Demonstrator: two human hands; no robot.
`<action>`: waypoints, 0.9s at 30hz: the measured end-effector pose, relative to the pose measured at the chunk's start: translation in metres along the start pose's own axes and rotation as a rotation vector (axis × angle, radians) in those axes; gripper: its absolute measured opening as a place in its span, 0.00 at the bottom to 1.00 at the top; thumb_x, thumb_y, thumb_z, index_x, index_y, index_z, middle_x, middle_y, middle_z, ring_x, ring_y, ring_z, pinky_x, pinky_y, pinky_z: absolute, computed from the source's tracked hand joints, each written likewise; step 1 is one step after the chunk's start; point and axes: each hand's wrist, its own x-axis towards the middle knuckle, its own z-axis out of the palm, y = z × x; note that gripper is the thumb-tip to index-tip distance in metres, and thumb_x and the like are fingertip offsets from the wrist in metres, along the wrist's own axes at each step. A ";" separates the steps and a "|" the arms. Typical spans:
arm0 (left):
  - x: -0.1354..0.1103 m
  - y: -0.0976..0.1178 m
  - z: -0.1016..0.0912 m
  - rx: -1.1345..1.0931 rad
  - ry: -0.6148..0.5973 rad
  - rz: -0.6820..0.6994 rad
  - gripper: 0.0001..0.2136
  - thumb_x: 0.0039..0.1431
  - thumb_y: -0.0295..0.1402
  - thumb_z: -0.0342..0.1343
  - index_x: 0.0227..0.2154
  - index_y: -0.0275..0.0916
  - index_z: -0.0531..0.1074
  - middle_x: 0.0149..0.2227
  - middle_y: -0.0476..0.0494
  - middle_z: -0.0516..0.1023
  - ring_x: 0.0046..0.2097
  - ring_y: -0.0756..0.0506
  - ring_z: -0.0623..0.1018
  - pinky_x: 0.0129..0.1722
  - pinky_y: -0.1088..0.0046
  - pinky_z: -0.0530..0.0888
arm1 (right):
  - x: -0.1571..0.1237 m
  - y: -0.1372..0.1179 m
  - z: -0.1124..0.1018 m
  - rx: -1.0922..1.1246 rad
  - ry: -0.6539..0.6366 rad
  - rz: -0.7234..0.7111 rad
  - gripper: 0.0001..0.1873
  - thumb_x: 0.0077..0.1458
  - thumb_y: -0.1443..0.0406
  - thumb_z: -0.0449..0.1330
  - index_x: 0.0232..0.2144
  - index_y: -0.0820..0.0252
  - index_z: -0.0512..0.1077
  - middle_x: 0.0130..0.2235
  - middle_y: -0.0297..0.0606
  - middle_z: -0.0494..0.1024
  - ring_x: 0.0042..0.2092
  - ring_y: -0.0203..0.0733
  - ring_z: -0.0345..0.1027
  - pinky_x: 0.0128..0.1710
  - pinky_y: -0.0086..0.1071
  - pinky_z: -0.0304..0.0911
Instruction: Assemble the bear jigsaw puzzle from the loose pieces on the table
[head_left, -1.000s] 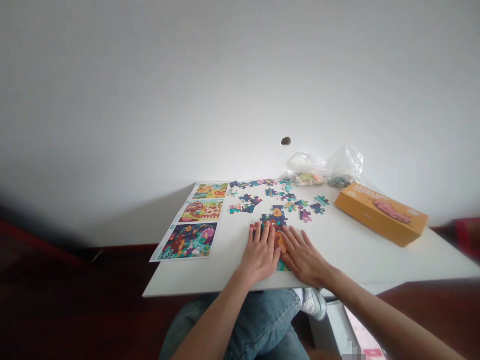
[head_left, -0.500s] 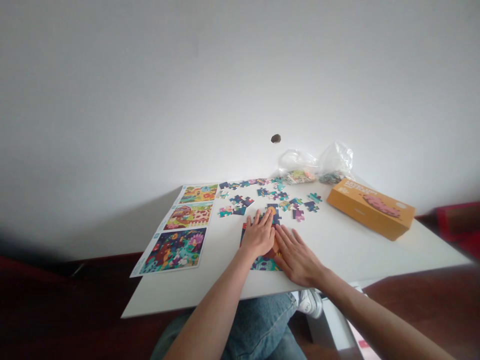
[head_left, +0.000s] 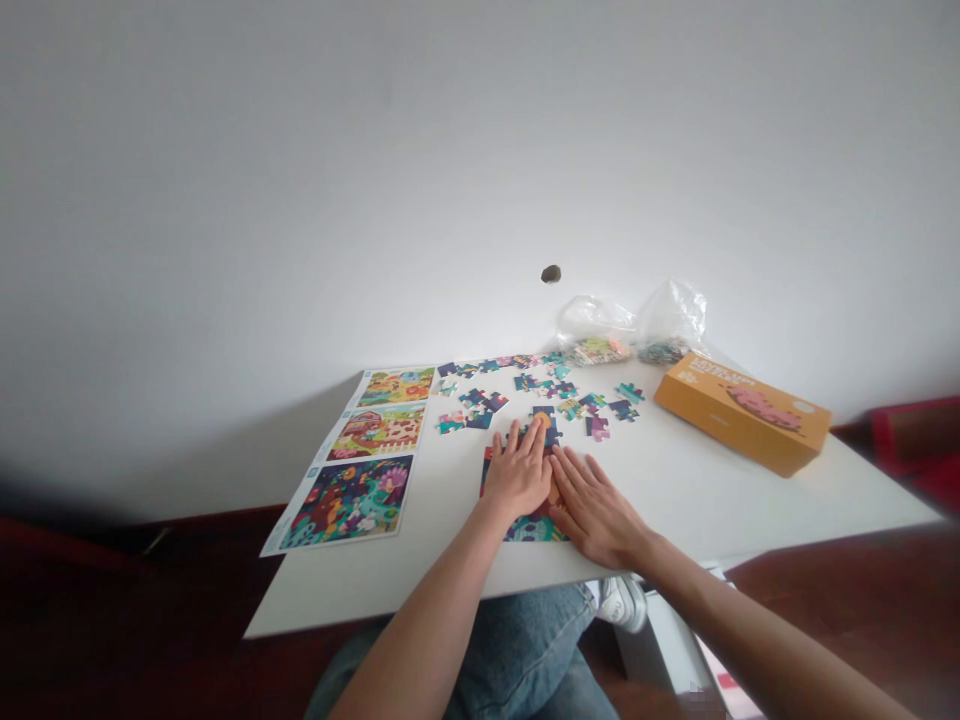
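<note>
A partly joined jigsaw puzzle [head_left: 536,528] lies near the front edge of the white table, much of it hidden under my hands. My left hand [head_left: 517,475] rests flat on it, fingers stretched toward the far side. Beside it, my right hand [head_left: 596,505] lies flat over the puzzle's right edge, its fingertips close to the left hand's. A dark blue part with an orange round shape [head_left: 543,421] shows just past the left fingertips. Loose jigsaw pieces [head_left: 480,405] lie scattered beyond both hands, with a purple piece [head_left: 598,428] off to the right.
On the left lies a picture sheet [head_left: 352,460] with three printed scenes. An orange box [head_left: 742,410] stands at the right. Two clear plastic bags of pieces [head_left: 596,335] sit at the back against the white wall [head_left: 450,180]. The table's front edge runs close to my knees.
Both hands stay flat on the puzzle with almost no movement. The whole view has shifted very slightly; the pieces, sheet and box lie as before.
</note>
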 end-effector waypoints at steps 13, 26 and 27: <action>-0.005 0.001 0.001 -0.008 0.007 -0.025 0.28 0.68 0.40 0.35 0.69 0.40 0.45 0.71 0.48 0.46 0.70 0.32 0.47 0.66 0.42 0.51 | 0.001 -0.003 0.000 -0.013 0.004 0.019 0.33 0.67 0.58 0.46 0.69 0.68 0.49 0.68 0.53 0.50 0.69 0.57 0.44 0.64 0.55 0.50; -0.006 0.002 0.002 -0.026 0.024 -0.028 0.28 0.68 0.40 0.36 0.69 0.39 0.48 0.71 0.48 0.45 0.70 0.33 0.48 0.67 0.44 0.51 | 0.004 -0.005 0.001 -0.048 0.009 0.046 0.30 0.67 0.60 0.44 0.67 0.69 0.52 0.68 0.54 0.49 0.69 0.57 0.44 0.63 0.55 0.52; -0.006 0.001 0.002 -0.027 0.026 -0.027 0.28 0.68 0.40 0.36 0.69 0.39 0.48 0.71 0.48 0.45 0.70 0.33 0.48 0.67 0.44 0.51 | 0.005 -0.005 0.002 -0.052 0.012 0.047 0.30 0.67 0.61 0.44 0.67 0.70 0.52 0.68 0.54 0.49 0.69 0.57 0.44 0.63 0.56 0.52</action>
